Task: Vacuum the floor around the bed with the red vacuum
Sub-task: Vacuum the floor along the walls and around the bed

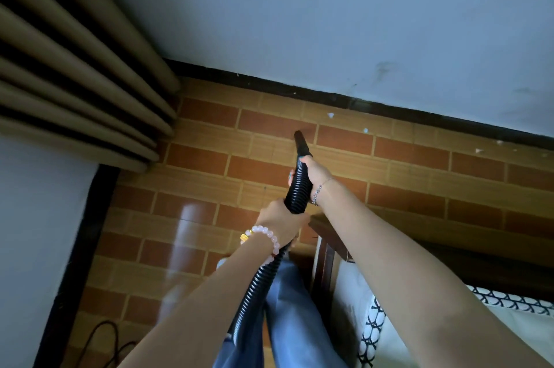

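Floor: glossy brick-pattern tiles, orange and red-brown, with a bright sheen at left. Black skirting under pale blue-grey wall; white flecks lie near it. Beige pleated curtain upper left. Dark wooden bed lower right, bedding white with black pattern. Light dim.

place: home bedroom | shown by: bed corner, pleated curtain, brick-pattern tiled floor, painted wall

Glossy brick-patterned floor, small white scraps scattered near the dark skirting, black cable looping at lower left, wooden bed corner standing at right
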Demonstrator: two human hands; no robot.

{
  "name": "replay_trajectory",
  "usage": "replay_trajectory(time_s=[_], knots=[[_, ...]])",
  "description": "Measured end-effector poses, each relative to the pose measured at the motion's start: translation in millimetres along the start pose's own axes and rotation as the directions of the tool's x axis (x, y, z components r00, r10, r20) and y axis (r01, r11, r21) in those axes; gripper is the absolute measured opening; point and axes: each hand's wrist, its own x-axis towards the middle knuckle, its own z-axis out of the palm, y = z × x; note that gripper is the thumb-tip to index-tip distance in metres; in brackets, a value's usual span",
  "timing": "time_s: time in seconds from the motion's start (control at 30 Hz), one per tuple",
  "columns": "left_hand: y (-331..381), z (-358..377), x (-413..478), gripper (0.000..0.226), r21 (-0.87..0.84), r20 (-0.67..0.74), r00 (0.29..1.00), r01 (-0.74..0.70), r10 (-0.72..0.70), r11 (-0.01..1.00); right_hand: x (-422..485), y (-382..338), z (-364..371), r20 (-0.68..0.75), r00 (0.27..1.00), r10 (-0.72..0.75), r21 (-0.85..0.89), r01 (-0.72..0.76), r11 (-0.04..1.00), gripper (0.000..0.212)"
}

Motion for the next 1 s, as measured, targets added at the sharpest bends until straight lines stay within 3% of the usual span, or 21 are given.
replay_trajectory(time_s=[0.13,0.53,0.73,1.0], knots=[[20,3,14,0.008,0.125,-0.014,0.999,-0.033,0.034,0.992,6,-20,-11,-0.041,0.999,-0.001,0.067,0.004,0.998,0.017],[38,3,47,0.039,0.420,-0.035,0.997,-0.050,0.071,0.906,24,-43,-20,-0.113,0.993,-0.043,0.092,0.053,0.994,0.025],[28,-8,61,0.033,0.335,0.122,0.991,-0.097,0.059,0.937,40,-34,-16,-0.208,0.976,-0.063,0.019,0.069,0.997,0.033],[26,-29,78,0.033,0.368,0.221,0.975,-0.114,0.033,0.923,52,-30,1,-0.286,0.954,-0.087,0.026,0.099,0.995,0.032]])
